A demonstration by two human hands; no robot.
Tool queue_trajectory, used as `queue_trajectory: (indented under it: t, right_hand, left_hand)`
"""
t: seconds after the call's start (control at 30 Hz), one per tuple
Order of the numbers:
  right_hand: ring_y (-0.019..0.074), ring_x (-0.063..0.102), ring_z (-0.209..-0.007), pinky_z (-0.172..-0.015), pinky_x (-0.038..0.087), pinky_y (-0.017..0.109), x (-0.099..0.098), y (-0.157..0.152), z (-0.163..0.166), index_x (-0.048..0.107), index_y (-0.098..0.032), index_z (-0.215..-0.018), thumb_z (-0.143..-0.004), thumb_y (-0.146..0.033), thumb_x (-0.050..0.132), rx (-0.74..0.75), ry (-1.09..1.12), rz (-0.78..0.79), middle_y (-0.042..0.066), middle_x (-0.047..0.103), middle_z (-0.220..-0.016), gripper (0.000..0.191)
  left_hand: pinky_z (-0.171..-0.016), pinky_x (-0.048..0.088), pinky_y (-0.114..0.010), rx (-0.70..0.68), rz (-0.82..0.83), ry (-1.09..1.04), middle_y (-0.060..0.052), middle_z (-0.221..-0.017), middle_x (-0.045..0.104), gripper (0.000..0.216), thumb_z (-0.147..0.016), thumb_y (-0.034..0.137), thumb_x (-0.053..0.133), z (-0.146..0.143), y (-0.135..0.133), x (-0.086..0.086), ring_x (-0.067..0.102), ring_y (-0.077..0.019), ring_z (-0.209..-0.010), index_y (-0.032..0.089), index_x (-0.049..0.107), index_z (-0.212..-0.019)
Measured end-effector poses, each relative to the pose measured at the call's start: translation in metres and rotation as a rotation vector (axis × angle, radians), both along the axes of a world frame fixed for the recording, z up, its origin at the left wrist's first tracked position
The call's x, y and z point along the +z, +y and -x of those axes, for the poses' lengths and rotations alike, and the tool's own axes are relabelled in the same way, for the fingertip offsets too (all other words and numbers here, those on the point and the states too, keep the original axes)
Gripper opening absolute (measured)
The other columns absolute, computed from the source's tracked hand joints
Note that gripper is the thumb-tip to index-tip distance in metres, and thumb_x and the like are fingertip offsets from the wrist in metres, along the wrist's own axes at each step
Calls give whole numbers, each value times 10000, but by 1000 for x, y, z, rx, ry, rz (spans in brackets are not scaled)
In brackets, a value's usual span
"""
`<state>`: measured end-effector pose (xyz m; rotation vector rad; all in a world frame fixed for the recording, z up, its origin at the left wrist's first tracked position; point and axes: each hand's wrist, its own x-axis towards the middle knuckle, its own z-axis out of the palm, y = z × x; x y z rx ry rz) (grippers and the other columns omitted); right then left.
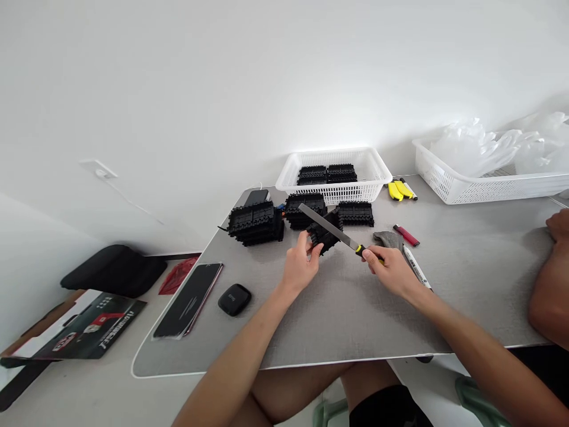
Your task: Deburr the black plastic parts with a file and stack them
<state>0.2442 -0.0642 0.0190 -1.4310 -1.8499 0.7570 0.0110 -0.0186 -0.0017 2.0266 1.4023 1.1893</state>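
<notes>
My left hand (303, 261) grips a black plastic part (325, 236), tilted above the grey table (355, 320). In my right hand (386, 268) is a flat metal file (326, 225) with a yellow and black handle; its blade crosses over the part. Whether the blade touches the part, I cannot tell. Behind my hands lie similar black parts: a stack (253, 222) at the left, another stack (306, 207) in the middle and a smaller group (355, 213) to the right.
A white basket (333, 191) with more black parts stands by the wall. Another basket (480, 193) holds plastic bags. Nearby lie a grey cloth (389, 240), red lighter (406, 235), marker (416, 268), yellow-handled tools (400, 190), black case (235, 299) and flat black package (189, 300). Another person's arm (551, 284) rests at right.
</notes>
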Motion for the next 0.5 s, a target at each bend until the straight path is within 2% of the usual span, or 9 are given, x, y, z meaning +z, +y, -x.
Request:
queue_trajectory:
  t: [0.23, 0.4, 0.5]
  right_hand:
    - [137, 348, -458, -500, 219, 291, -7, 6, -10, 533, -219, -728, -952, -493, 369, -253, -142, -148, -23, 426, -505, 390]
    - [145, 371, -468, -512, 220, 294, -7, 6, -9, 539, -223, -733, -958, -468, 368, -186, -219, -178, -9, 468, -532, 375]
    - [152, 384, -468, -516, 216, 297, -7, 7, -11, 560, -222, -759, -959, -470, 371, -249, -255, -195, -7, 466, -526, 371]
  left_hand:
    - [-526, 451, -262, -4, 34, -68, 42, -526, 539, 382, -912, 471, 509, -1, 1, 3, 588, -175, -536, 178, 484, -1156]
    - [-467, 384, -252, -37, 98, -127, 55, -511, 509, 427, -888, 510, 540, -1, 2, 6, 473, -135, -442, 173, 505, -1148]
    - [-444, 366, -244, -68, 153, -177, 57, -507, 503, 478, -876, 521, 556, 0, 3, 5, 449, -124, -424, 163, 508, -1189]
